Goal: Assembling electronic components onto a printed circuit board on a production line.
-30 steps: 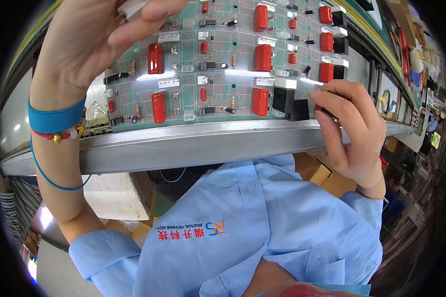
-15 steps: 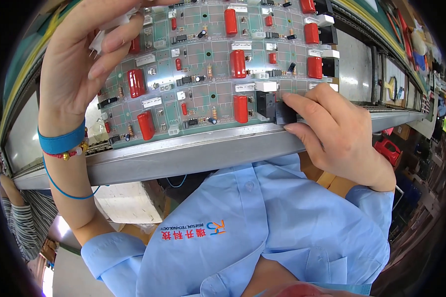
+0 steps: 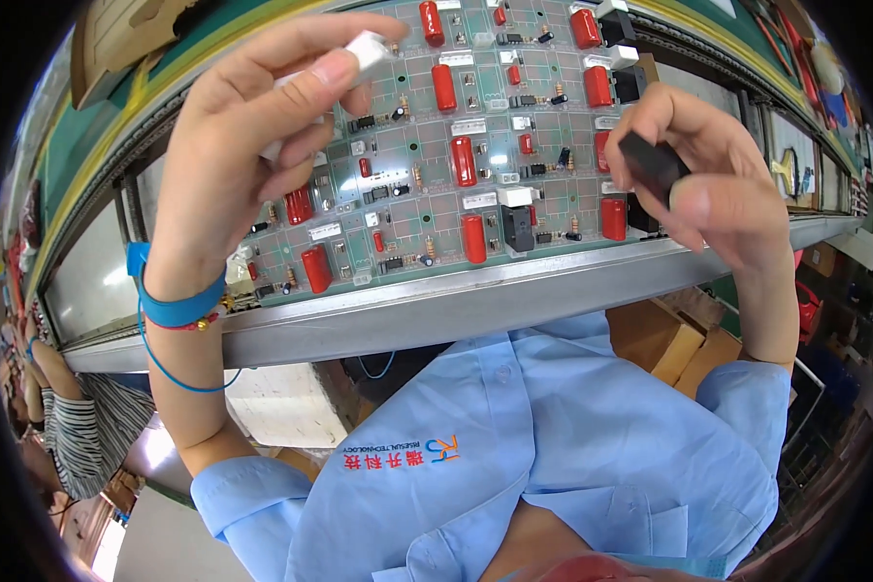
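My left hand (image 3: 252, 126) is closed over the far left of the circuit board panel (image 3: 436, 209), pinching a small white connector (image 3: 367, 50) between thumb and forefinger. Another white bit shows under its fingers, mostly hidden. Above the panel's right side, my right hand (image 3: 732, 184) grips a black rectangular block-shaped component (image 3: 653, 165) between thumb and fingers. On the nearest row stands a black component (image 3: 517, 230), with a white connector (image 3: 516, 197) just behind it. Red capacitors (image 3: 472, 239) stand in columns across the panel. A blue wrist strap (image 3: 179, 303) with a cord is around my left wrist.
A metal rail (image 3: 407, 296) runs along the panel's near edge. Similar black components (image 3: 630, 84) stand at the far right. A cardboard box (image 3: 126, 44) lies far left. Another person's striped sleeve (image 3: 78, 441) shows at the left, and open cartons (image 3: 664, 339) sit below the rail.
My right hand has lifted off the near row and moved right, holding a black component up. My left hand has moved right, bringing a white connector to its fingertips. The view has shifted slightly.
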A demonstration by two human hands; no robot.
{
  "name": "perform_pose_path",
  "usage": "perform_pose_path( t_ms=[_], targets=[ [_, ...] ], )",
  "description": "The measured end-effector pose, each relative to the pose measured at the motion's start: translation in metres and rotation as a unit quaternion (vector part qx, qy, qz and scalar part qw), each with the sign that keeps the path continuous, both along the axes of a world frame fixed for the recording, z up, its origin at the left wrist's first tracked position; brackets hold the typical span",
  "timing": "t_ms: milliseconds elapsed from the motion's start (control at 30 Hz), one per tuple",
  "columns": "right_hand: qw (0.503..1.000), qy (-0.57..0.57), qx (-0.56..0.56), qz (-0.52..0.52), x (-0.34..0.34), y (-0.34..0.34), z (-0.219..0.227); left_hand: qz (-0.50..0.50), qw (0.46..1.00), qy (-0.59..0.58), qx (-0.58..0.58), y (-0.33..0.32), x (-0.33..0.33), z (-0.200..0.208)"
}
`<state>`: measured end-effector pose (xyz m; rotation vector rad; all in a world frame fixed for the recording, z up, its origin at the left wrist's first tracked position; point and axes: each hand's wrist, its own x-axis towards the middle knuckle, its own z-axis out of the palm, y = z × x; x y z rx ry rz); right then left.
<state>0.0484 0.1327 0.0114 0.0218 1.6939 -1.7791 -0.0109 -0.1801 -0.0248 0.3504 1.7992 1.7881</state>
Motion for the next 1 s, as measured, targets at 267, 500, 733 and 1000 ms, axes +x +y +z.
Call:
perform_pose_path(
  t_ms=[267,500,733,1000],
  targets=[
    [0.992,0.038,-0.115,-0.033,-0.021,0.012,-0.027,-0.015,0.983,0.082,-0.165,0.035,0.007,0.014],
    [0.994,0.059,-0.087,-0.003,-0.031,0.020,-0.026,-0.002,0.981,0.075,-0.180,0.050,0.001,0.017],
    [0.991,0.059,-0.120,-0.007,-0.033,0.024,-0.025,-0.029,0.946,0.171,-0.272,0.056,0.007,0.017],
    [0.993,0.024,-0.116,-0.015,-0.040,0.037,-0.019,-0.031,0.879,0.354,-0.318,0.061,0.016,0.006]
  ],
)
